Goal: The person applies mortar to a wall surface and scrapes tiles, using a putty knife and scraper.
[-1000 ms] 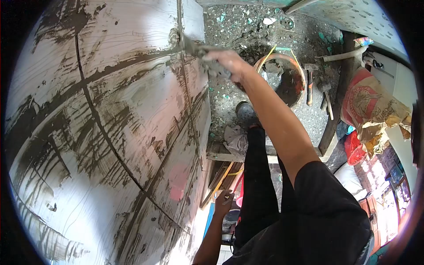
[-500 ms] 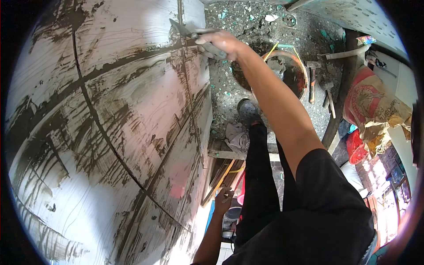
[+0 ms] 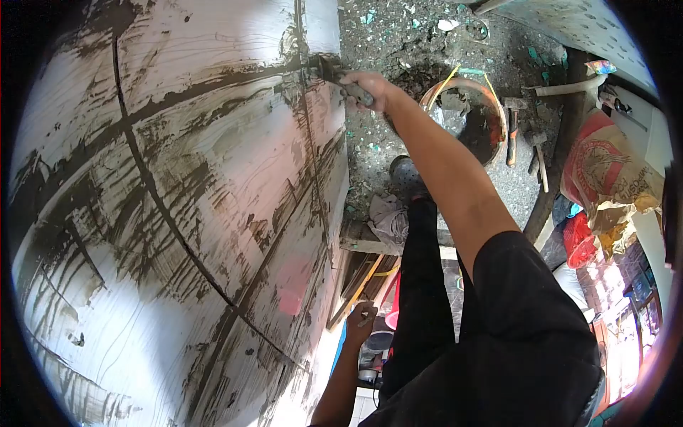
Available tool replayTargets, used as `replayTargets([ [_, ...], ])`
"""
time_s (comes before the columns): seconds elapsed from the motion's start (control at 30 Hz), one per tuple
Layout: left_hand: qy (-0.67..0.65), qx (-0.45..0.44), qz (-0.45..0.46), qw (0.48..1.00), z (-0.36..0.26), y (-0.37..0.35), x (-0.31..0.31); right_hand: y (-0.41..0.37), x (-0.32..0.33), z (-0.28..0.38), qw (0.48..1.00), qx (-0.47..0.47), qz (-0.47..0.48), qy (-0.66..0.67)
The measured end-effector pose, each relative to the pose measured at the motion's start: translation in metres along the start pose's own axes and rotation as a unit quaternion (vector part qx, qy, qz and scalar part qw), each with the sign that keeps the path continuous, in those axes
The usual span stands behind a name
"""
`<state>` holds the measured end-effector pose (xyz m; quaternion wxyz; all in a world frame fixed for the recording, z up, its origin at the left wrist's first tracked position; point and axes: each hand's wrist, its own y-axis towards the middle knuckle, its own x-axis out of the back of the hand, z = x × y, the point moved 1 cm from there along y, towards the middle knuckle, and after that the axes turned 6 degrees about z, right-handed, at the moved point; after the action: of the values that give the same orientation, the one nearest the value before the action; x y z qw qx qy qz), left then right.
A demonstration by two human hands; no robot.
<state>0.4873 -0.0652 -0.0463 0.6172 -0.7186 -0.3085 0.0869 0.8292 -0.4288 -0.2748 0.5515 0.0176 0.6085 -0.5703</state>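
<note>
My right hand [image 3: 368,90] is closed around the handle of a small trowel [image 3: 329,70]. Its dark blade meets the tiled wall [image 3: 235,171] where two grout lines cross near the top. Grey-brown mortar smears the white tiles and fills the dark joints. Lower down, my left hand [image 3: 361,322] hangs beside the wall with its fingers curled in; whether anything is inside them is hidden. Below my right forearm stands an orange-rimmed bucket [image 3: 504,117] with a yellow and green handle, partly filled with wet mortar.
A hammer [image 3: 513,135] and another hammer-like tool [image 3: 538,153] lie right of the bucket. A torn paper sack [image 3: 605,164] leans farther right. My shoe [image 3: 404,173] stands on rough, debris-strewn ground, close to a crumpled cloth [image 3: 388,219] on a ledge [image 3: 356,245].
My right hand has moved slightly right and down with the trowel, whose blade has turned from pointing up-left to lying at the joint crossing. My left hand stays nearly still.
</note>
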Motion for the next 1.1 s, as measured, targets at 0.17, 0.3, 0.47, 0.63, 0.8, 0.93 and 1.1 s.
replayTargets([
  [0.17,0.002,-0.021,0.017,1.0,0.001,0.0,-0.009,-0.056,-0.05,0.024,0.997,0.035,0.019,-0.068],
  [0.3,0.038,-0.009,0.035,0.999,-0.014,0.001,-0.014,-0.111,-0.068,0.013,0.976,0.049,0.188,-0.099],
  [0.47,0.039,0.044,0.041,0.997,-0.05,0.0,-0.001,-0.11,-0.037,-0.028,0.997,0.041,0.042,-0.05],
  [0.63,-0.015,-0.011,0.013,1.0,-0.01,0.003,-0.001,-0.028,0.023,-0.049,0.99,-0.016,-0.105,-0.091],
  [0.8,-0.011,0.07,0.003,0.997,0.001,-0.003,-0.002,0.065,0.052,-0.038,0.967,-0.031,-0.036,-0.252],
  [0.93,-0.002,0.088,0.006,0.996,0.0,-0.014,-0.005,0.047,0.038,-0.028,0.976,-0.028,-0.033,-0.213],
  [1.1,0.002,0.083,0.03,0.996,0.022,-0.015,-0.032,-0.041,-0.017,-0.02,0.961,0.041,-0.021,-0.273],
])
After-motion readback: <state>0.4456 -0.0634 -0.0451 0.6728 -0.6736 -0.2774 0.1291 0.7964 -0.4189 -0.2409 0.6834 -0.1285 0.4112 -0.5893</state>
